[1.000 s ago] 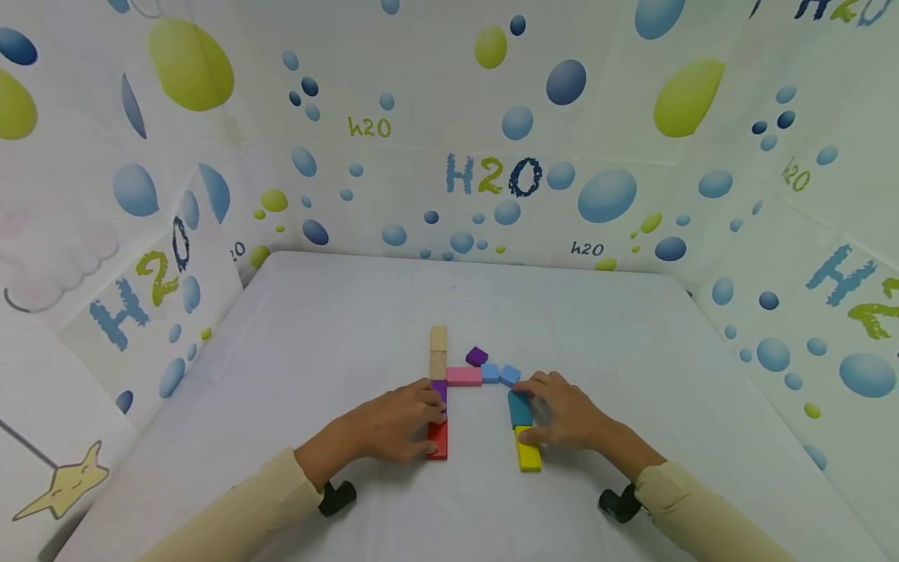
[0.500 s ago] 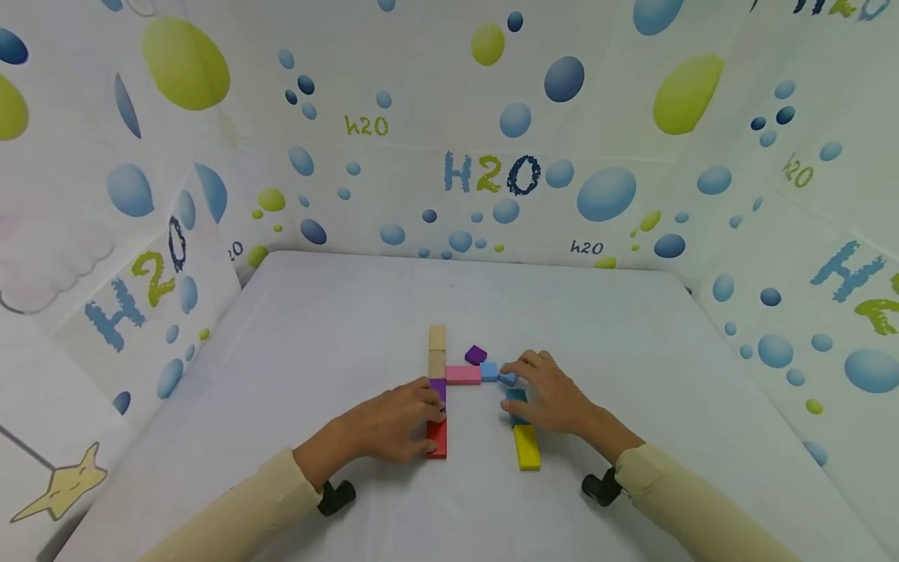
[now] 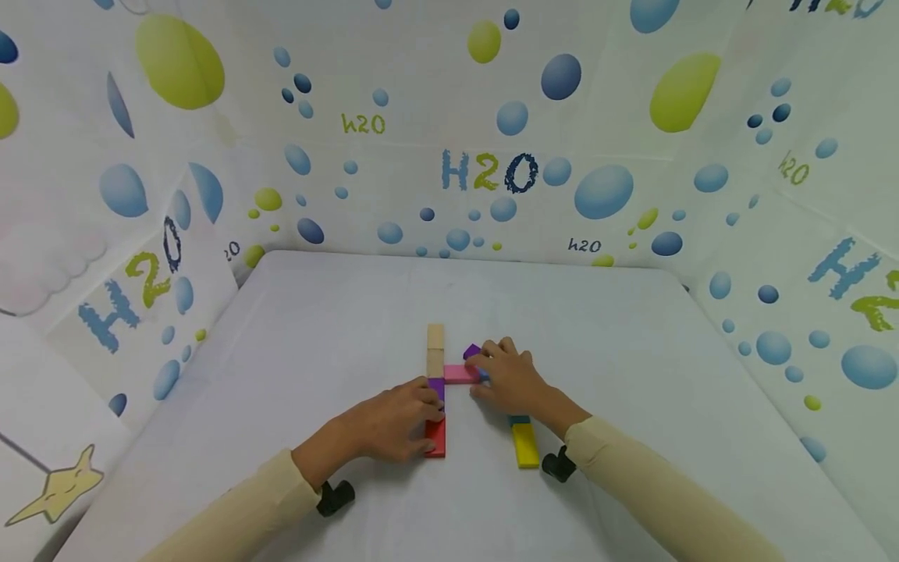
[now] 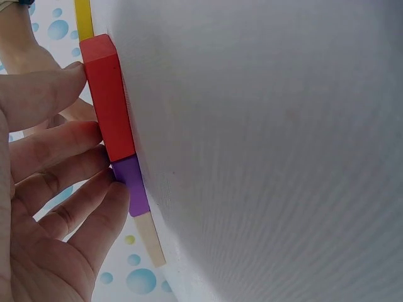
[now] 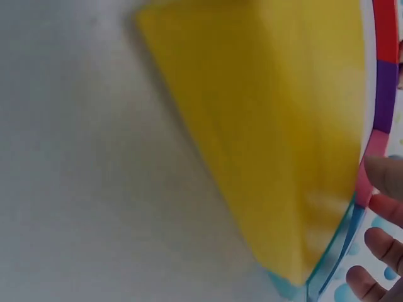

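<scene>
In the head view, my left hand [image 3: 393, 421] rests its fingertips on a red block [image 3: 437, 437] and a purple block [image 3: 436, 386] lying end to end. The left wrist view shows its thumb touching the red block [image 4: 112, 104] and fingertips against the purple block [image 4: 130, 185]. My right hand [image 3: 511, 380] hovers over the row's right part, fingers spread near the pink block [image 3: 459, 375] and a small dark purple block [image 3: 470, 352]. It mostly hides the light blue blocks [image 3: 484, 375]. Below it, a teal block [image 3: 520, 419] meets a yellow block [image 3: 526, 446].
Two natural wood blocks [image 3: 435, 350] continue the left column away from me. A white-covered table [image 3: 337, 312] carries everything. Printed sheets with coloured ovals [image 3: 499, 117] stand around its back and sides. Wrist cameras [image 3: 335, 498] sit low beside each sleeve.
My right hand has moved left, from the teal and yellow blocks past the light blue ones toward the pink block. My left hand stays in place.
</scene>
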`<state>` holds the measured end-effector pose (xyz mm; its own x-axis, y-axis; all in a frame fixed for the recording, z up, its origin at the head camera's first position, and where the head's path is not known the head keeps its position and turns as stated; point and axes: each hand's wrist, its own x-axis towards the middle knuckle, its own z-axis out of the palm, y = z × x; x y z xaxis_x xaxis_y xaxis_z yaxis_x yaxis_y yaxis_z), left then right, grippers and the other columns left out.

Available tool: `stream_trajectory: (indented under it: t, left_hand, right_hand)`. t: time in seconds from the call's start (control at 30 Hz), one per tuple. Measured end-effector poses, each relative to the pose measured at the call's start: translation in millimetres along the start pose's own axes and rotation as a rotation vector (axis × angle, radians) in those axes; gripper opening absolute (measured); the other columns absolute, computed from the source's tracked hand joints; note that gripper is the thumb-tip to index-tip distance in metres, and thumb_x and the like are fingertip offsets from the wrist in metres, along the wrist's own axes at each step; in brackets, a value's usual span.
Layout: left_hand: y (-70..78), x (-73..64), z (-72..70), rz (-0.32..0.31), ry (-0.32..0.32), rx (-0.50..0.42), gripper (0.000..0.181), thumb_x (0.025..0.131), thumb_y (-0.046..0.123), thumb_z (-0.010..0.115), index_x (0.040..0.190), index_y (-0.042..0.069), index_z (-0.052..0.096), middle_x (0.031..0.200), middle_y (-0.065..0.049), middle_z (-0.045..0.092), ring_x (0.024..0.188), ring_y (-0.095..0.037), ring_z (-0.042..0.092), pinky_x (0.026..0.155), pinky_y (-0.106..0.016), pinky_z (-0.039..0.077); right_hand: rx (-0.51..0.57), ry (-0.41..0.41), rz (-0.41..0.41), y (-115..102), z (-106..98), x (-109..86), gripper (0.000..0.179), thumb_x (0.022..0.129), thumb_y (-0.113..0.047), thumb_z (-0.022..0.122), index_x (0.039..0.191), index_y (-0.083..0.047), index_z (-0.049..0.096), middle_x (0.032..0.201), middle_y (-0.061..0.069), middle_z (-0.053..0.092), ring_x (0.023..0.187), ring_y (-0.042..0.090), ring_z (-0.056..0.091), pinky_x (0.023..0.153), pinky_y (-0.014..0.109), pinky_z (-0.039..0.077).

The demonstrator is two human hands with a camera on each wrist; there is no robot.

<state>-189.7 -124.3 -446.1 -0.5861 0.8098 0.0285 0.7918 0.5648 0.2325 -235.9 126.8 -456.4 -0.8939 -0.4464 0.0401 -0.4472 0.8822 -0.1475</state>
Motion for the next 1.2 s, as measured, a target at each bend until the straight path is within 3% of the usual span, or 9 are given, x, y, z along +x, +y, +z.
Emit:
stream_trajectory:
  t: [0.33, 1.2]
  left_hand:
    - [2.7, -0.7, -1.7, 0.011, 0.008, -0.011, 0.036, 0.090, 0.031, 0.076, 0.119, 0.010, 0.075, 0.123, -0.002, 0.065, 0.113, -0.015, 0.052, 0.094, -0.030, 0.053]
    - [14.7, -3.0, -5.6, -0.022, -0.017, -0.023, 0.038, 0.089, 0.031, 0.076, 0.121, 0.011, 0.074, 0.125, -0.003, 0.065, 0.117, -0.017, 0.051, 0.096, -0.032, 0.054]
  right_hand:
    - [-0.035, 0.029, 0.000, -10, -2, 6.2, 0.028, 0.093, -0.031, 0.075, 0.119, -0.022, 0.068, 0.111, -0.002, 0.064, 0.103, 0.022, 0.047, 0.077, 0.043, 0.042]
    - [-0.064, -0.005, 0.044, -15, -7, 13.0, 0.031, 0.096, -0.026, 0.071, 0.126, -0.019, 0.066, 0.118, -0.001, 0.066, 0.105, 0.023, 0.049, 0.082, 0.049, 0.044]
